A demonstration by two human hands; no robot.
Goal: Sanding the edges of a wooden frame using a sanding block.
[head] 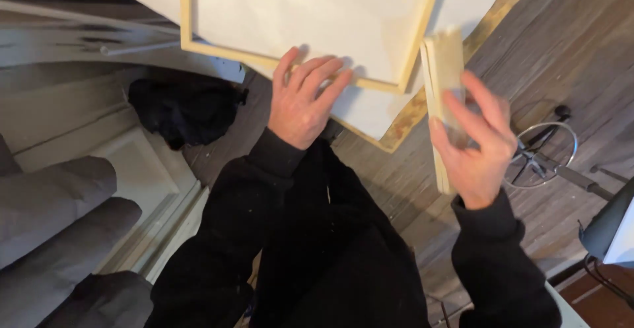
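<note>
Floorboards under framed canvas (310,18), left hand (300,100) flat, right hand (475,143) gripping wood strips (444,70)

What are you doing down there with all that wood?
A person in black sleeves leans over a wooden floor. The left hand presses flat on the corner of a pale wooden frame with cream canvas. The right hand holds a bundle of short, light wooden strips upright beside it.
</note>
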